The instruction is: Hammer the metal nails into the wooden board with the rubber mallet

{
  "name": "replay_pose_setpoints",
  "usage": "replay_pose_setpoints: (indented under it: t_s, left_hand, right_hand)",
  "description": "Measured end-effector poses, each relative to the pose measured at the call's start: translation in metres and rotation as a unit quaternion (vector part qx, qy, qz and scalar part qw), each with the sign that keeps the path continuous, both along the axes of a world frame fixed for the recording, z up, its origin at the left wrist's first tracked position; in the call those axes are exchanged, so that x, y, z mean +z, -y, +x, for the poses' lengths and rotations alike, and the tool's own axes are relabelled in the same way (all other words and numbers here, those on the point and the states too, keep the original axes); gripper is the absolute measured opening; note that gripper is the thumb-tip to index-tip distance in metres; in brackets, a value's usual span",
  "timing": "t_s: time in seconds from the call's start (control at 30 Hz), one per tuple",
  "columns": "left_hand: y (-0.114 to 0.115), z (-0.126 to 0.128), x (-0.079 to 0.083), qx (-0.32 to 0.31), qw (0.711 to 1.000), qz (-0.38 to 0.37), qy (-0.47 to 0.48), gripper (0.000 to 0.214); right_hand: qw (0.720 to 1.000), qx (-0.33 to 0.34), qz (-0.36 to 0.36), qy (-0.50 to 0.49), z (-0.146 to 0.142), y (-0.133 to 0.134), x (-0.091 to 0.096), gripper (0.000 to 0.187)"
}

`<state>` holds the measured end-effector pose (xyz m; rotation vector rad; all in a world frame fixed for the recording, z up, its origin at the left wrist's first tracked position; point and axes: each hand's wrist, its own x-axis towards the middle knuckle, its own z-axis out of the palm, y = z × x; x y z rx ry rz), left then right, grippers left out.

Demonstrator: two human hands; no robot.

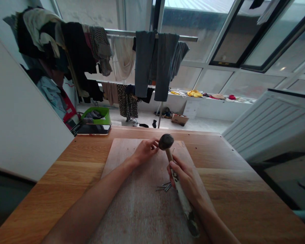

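Note:
My right hand (183,172) is wrapped round the handle of a mallet (166,141) with a dark rounded head and a worn, paint-marked handle. The head hangs above the far part of a wooden board (132,200). Just left of it, my left hand (146,150) rests at the board's far end with its fingertips drawn together. Whatever those fingertips hold is hidden beside the mallet head. Several loose nails (165,186) lie in a small pile on the board, left of the mallet handle.
The board lies on a wooden table (226,189). A phone (93,129) sits at the table's far left edge. Beyond are a green laundry basket (105,115), clothes on a drying rail (127,33) and a cardboard box (180,119). A white ribbed panel (271,125) stands at the right.

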<state>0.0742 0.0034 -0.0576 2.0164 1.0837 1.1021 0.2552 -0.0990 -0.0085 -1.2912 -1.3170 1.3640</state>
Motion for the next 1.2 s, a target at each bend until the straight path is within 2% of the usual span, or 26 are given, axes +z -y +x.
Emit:
replay_pose_setpoints:
  t_s: [0.13,0.33,0.57,0.63,0.73,0.77,0.83,0.93,1.0,1.1,1.2]
  left_hand:
    - [-0.002,0.000,-0.003,0.001,1.000,0.009,0.002,0.034]
    - [-0.001,0.000,-0.001,0.000,1.000,0.003,0.001,0.032]
    - [-0.001,0.000,-0.004,-0.006,1.000,0.007,-0.012,0.030]
    - [-0.001,0.000,0.000,0.007,1.000,0.018,-0.023,0.029]
    - [0.005,0.000,0.019,0.027,0.997,0.029,-0.071,0.021]
    - [0.009,0.001,0.028,0.012,0.995,0.022,-0.097,0.015]
    - [0.021,0.005,0.046,-0.059,0.986,-0.005,-0.157,0.005]
    - [0.042,0.014,0.060,-0.173,0.956,-0.023,-0.236,0.011]
    - [0.053,0.020,0.058,-0.207,0.941,-0.011,-0.267,0.021]
    - [0.063,0.027,0.050,-0.216,0.933,0.024,-0.288,0.036]
    - [0.065,0.032,0.044,-0.204,0.928,0.066,-0.305,0.033]
  right_hand:
    - [1.000,0.004,-0.002,-0.008,-0.001,-0.001,-0.005,0.052]
    - [1.000,-0.001,-0.005,-0.010,0.000,-0.001,-0.005,0.053]
    - [1.000,0.003,-0.002,0.004,0.001,0.001,0.002,0.032]
    - [1.000,-0.004,0.002,0.000,0.001,0.001,0.002,0.030]
    - [0.999,-0.030,0.010,-0.025,0.004,0.000,-0.002,0.030]
    - [0.998,-0.042,0.010,-0.037,0.005,-0.001,-0.004,0.030]
    - [0.996,-0.066,0.015,-0.052,0.008,-0.003,-0.008,0.030]
    - [0.995,-0.075,0.026,-0.054,0.012,-0.005,-0.013,0.028]
    - [0.996,-0.071,0.031,-0.054,0.013,-0.007,-0.015,0.028]
    - [0.995,-0.066,0.037,-0.059,0.014,-0.008,-0.015,0.028]
    - [0.996,-0.057,0.043,-0.059,0.012,-0.007,-0.014,0.028]
